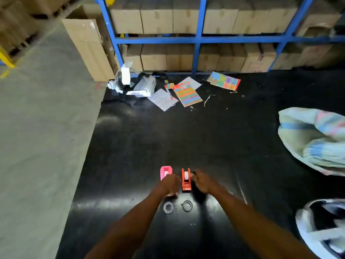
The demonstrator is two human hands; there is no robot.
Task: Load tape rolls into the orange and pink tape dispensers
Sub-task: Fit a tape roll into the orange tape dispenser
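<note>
Nearest to the camera, two bare forearms are seen reaching forward over a black mat that is spread on the floor. Just beyond the forearms, two small ring-shaped parts are lying side by side on the mat, close together but not touching. The left hand is placed over the near end of the pink tape dispenser, with the fingers curled down; whether something is gripped under them cannot be told. The right hand is held just beside the right side of the orange tape dispenser, the fingers bent toward it, and it cannot be told if they are closed on anything. A white tape roll is seen sitting inside the orange dispenser, which stands upright between the two hands. The pink dispenser stands just to the left of the orange one. Farther away on the mat, papers and coloured sheets are scattered, and a white device lies near them. Behind the mat, a blue rack filled with cardboard boxes is visible. A striped bag lies at the right edge.
</note>
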